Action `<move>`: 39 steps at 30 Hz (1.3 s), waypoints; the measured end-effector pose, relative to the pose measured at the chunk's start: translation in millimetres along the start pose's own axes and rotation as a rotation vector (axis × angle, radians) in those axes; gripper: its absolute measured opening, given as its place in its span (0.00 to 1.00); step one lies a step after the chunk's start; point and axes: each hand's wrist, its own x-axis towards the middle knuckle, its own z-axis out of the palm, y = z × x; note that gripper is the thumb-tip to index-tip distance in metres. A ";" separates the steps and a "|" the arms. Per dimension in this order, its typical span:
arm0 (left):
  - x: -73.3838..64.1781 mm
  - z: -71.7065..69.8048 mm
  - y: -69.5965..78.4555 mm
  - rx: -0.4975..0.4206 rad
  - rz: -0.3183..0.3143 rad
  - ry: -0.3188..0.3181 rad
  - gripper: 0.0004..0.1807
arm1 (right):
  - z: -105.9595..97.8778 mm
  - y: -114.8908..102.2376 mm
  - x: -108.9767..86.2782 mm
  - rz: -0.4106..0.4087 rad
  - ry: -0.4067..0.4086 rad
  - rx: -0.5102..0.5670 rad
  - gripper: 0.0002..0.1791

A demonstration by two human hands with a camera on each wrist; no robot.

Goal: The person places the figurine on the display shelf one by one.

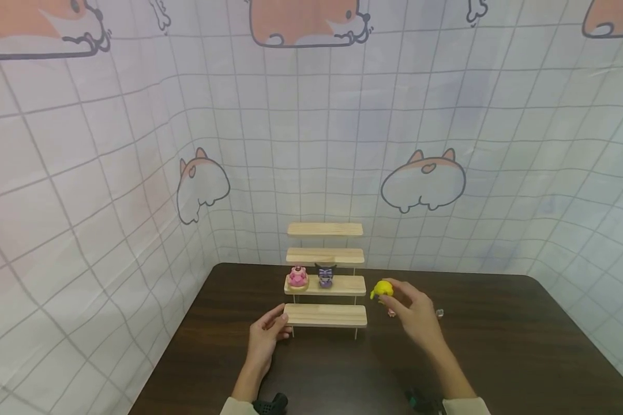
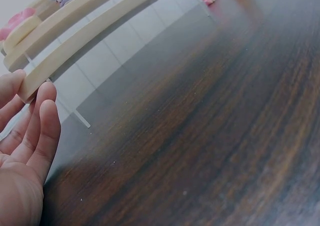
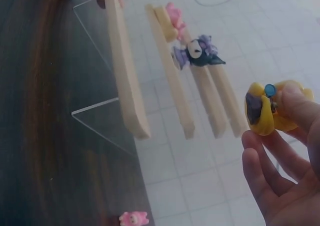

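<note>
A four-step wooden display stand (image 1: 325, 314) rises in tiers on clear legs. My left hand (image 1: 265, 334) holds the left end of its lowest step, thumb on top and fingers beneath in the left wrist view. Between thumb and fingers, my right hand (image 1: 417, 314) pinches a yellow figurine (image 3: 262, 108) with a dark patch and a small blue disc, held up just right of the stand. On the second step from the bottom sit a pink figurine (image 1: 297, 278) on a tan round base, at the left, and a black-and-purple figurine (image 1: 325, 276) near the middle.
A small pink figurine (image 3: 134, 218) lies on the dark wooden table (image 1: 498, 346), under the right hand in the head view. Farther right is a small pale, clear-looking piece (image 1: 439, 313). A checked cloth backdrop (image 1: 342, 144) with dog drawings surrounds the table's back and sides.
</note>
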 end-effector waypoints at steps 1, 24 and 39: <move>0.1 0.0 -0.4 -0.002 0.002 -0.001 0.26 | 0.9 1.1 2.2 0.001 -0.006 -0.002 0.22; 1.8 1.0 0.0 -0.019 -0.001 -0.005 0.25 | 35.4 32.2 63.7 -0.015 -0.103 -0.147 0.24; 1.8 -0.4 -2.0 -0.028 0.002 -0.012 0.26 | 50.7 40.6 72.1 0.055 -0.134 -0.243 0.26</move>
